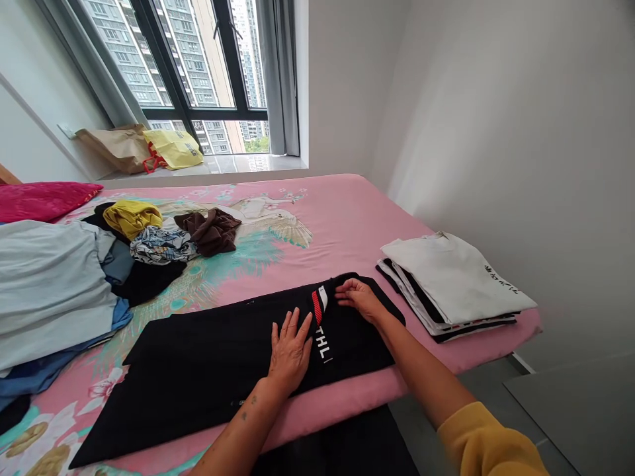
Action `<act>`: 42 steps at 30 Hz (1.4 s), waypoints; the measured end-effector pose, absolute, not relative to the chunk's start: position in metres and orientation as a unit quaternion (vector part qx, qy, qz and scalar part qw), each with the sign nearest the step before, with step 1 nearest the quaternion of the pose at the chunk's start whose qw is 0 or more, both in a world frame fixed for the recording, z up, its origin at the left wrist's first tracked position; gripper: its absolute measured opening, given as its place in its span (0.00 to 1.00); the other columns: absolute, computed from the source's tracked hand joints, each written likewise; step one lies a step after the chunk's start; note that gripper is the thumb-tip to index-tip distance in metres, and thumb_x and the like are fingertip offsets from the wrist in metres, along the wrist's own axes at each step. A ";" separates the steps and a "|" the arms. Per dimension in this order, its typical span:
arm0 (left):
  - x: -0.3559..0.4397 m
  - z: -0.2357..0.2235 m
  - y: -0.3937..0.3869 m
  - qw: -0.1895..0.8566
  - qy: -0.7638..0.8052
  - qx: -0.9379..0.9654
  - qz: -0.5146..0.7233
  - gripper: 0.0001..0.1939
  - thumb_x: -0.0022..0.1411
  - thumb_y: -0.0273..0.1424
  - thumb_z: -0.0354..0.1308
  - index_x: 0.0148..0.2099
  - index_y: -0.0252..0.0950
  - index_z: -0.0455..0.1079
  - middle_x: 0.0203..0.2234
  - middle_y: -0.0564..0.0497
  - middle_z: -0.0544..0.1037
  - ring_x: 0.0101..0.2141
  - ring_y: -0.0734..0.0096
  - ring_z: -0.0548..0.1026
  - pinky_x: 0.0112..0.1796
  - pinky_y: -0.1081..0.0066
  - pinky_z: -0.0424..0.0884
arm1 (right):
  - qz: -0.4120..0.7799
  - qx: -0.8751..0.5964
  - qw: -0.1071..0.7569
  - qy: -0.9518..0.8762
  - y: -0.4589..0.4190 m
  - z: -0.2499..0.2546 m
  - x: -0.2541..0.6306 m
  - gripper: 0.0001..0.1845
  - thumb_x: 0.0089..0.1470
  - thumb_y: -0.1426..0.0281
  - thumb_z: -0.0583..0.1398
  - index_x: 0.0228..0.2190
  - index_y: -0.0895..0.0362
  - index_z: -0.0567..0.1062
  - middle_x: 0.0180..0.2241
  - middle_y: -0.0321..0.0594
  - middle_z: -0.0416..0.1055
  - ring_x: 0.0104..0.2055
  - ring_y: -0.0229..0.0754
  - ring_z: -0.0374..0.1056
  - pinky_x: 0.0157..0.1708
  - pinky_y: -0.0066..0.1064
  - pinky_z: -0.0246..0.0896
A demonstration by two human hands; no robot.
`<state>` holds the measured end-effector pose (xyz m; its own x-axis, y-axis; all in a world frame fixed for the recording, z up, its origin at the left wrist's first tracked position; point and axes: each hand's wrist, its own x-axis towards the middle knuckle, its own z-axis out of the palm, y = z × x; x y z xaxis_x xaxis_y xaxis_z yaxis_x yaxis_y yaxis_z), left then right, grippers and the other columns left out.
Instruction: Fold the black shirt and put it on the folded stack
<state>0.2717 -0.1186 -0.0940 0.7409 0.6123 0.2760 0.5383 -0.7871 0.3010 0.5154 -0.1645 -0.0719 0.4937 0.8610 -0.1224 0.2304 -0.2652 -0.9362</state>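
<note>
A black T-shirt [213, 360] lies folded lengthwise in a long strip across the near side of the bed. It has white letters and a red-and-white printed patch toward its right part. My left hand [292, 350] rests flat on the shirt just left of the letters, fingers spread. My right hand [362, 299] is on the right part of the shirt, right of the patch, its fingers stretched leftward and slightly bent over the cloth. No cloth shows gripped in either hand.
A stack of folded clothes topped by a white shirt [446, 274] sits at the bed's right edge. Crumpled clothes [163, 244] and a pale shirt [49, 284] lie at left, near a dark pink pillow [44, 200]. Bags [173, 149] stand on the windowsill.
</note>
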 end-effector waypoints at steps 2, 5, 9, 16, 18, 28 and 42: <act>0.274 -0.092 -0.119 0.118 0.317 0.920 0.197 0.26 0.66 0.32 0.42 0.66 0.47 0.49 0.64 0.47 0.51 0.63 0.59 0.48 0.59 0.46 0.46 | 0.279 -0.743 0.457 -0.402 -0.164 -0.071 0.514 0.10 0.46 0.77 0.51 0.27 0.56 0.72 0.37 0.40 0.74 0.44 0.44 0.69 0.45 0.38 0.64; 0.274 -0.094 -0.120 0.137 0.312 0.918 0.204 0.26 0.67 0.31 0.41 0.66 0.45 0.49 0.64 0.47 0.52 0.63 0.60 0.48 0.59 0.46 0.45 | 0.252 -0.727 0.399 -0.499 -0.172 -0.070 0.507 0.12 0.44 0.79 0.54 0.26 0.54 0.75 0.38 0.39 0.74 0.49 0.45 0.66 0.53 0.38 0.56; 0.270 -0.098 -0.121 0.142 0.307 0.914 0.223 0.25 0.67 0.29 0.39 0.66 0.42 0.48 0.63 0.46 0.53 0.63 0.62 0.49 0.59 0.47 0.45 | 0.205 -0.589 0.229 -0.748 -0.182 -0.072 0.485 0.19 0.56 0.70 0.52 0.49 0.52 0.71 0.55 0.40 0.65 0.59 0.44 0.56 0.58 0.39 0.48; 0.271 -0.099 -0.123 0.084 0.296 0.931 0.194 0.26 0.67 0.29 0.40 0.66 0.45 0.48 0.64 0.48 0.52 0.63 0.62 0.47 0.59 0.46 0.46 | 0.149 -0.694 0.063 -0.702 -0.141 -0.083 0.482 0.24 0.59 0.66 0.48 0.55 0.57 0.66 0.55 0.48 0.64 0.57 0.51 0.60 0.56 0.41 0.51; 0.272 -0.099 -0.124 0.057 0.291 0.938 0.178 0.26 0.66 0.30 0.42 0.66 0.47 0.48 0.64 0.48 0.52 0.64 0.60 0.47 0.59 0.45 0.46 | 0.122 -0.726 0.059 -0.674 -0.131 -0.086 0.490 0.26 0.58 0.67 0.48 0.56 0.58 0.64 0.56 0.51 0.62 0.59 0.55 0.56 0.58 0.47 0.44; 0.275 -0.095 -0.128 0.048 0.293 0.944 0.142 0.28 0.65 0.37 0.46 0.65 0.49 0.49 0.64 0.47 0.50 0.63 0.55 0.46 0.58 0.43 0.43 | 0.060 -0.858 0.009 -0.511 -0.138 -0.089 0.523 0.32 0.58 0.58 0.46 0.61 0.56 0.54 0.65 0.46 0.42 0.66 0.58 0.31 0.57 0.56 0.34; 0.288 -0.082 -0.107 0.094 0.308 0.937 0.139 0.35 0.57 0.45 0.55 0.64 0.44 0.53 0.64 0.42 0.50 0.63 0.50 0.48 0.57 0.39 0.40 | 0.123 -0.727 0.032 -0.675 -0.170 -0.073 0.502 0.28 0.60 0.58 0.45 0.55 0.60 0.64 0.58 0.52 0.59 0.61 0.54 0.50 0.59 0.53 0.34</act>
<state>0.2877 -0.1072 -0.0815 0.7725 0.6021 0.2017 0.5501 -0.7932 0.2612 0.5016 -0.1704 -0.0726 0.0586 0.9890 -0.1357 0.9732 -0.0868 -0.2128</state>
